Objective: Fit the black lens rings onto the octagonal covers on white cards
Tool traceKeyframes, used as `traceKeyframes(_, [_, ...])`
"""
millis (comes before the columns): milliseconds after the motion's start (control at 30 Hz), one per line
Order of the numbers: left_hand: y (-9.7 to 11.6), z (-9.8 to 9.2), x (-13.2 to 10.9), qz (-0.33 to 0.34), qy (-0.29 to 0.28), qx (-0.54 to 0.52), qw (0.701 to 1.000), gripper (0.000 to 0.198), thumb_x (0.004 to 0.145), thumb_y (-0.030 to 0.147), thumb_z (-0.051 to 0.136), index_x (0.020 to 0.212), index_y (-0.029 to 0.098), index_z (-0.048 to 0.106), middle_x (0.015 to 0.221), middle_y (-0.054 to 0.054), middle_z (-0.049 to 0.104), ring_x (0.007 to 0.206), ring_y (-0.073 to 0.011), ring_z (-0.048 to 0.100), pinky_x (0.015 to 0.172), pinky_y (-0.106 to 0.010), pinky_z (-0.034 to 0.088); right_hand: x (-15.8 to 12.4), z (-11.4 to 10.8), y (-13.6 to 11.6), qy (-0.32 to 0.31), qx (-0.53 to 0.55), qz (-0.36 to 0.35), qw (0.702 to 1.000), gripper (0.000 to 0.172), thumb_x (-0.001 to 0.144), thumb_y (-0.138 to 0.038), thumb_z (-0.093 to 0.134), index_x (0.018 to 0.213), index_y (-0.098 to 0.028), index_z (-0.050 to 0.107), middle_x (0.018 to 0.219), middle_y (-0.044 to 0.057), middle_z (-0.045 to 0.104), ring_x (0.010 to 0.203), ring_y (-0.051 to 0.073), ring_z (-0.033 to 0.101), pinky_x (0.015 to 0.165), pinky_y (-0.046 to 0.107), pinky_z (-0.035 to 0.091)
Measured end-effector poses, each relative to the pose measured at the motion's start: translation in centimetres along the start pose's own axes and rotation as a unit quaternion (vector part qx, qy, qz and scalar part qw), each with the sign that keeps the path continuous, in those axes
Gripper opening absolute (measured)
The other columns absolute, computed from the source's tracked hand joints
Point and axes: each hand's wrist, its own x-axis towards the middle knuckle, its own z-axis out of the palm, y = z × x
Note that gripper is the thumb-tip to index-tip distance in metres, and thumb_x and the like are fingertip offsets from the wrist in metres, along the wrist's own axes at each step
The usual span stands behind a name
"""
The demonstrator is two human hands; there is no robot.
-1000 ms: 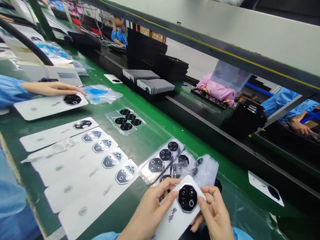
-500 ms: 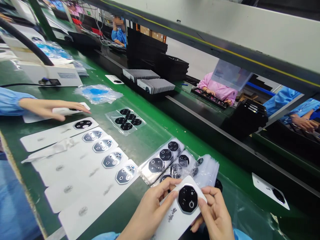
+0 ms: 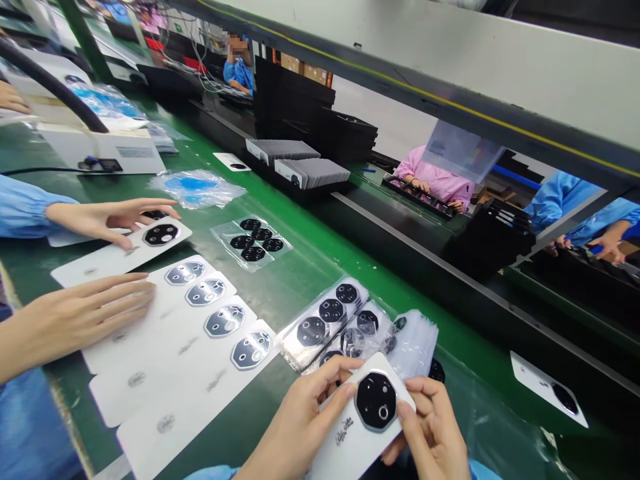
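A white phone back cover with a black octagonal camera lens plate is held tilted in front of me. My left hand grips its left side, thumb on the front face and fingers behind. At the opposite edge, my right hand pinches the cover beside the lens plate. Just beyond my hands lie plastic bags of black lens plates. To the left, several white back covers overlap in a row, their lens areas silvery.
A co-worker's hands are over the covers at left, one on a cover with a black plate. A clear sheet of lens plates lies mid-table. Beyond, the conveyor carries a cover and a tray of stacked covers.
The co-worker's second hand has come in over the row of covers, and the black-plated cover there is shifted and raised. The conveyor's cover has slid slightly right. My hands have hardly moved.
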Motion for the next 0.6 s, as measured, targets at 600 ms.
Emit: traceKeyframes(600, [0.0,2.4,-0.2,0.009,-0.133,-0.229,0.964,0.048,0.073,0.040,0.070,0.110,0.021,0.048,0.100,-0.005,0.064,0.086,-0.0197,0.060,0.069,-0.026,0.044,0.1,-1.9,-0.5,-0.047,0.037,-0.018,0.998,0.040,0.078,-0.049,0.064,0.095,-0.020,0.041,0.061,-0.006,0.060,0.032,0.006,0.052,0.029,0.013,0.041])
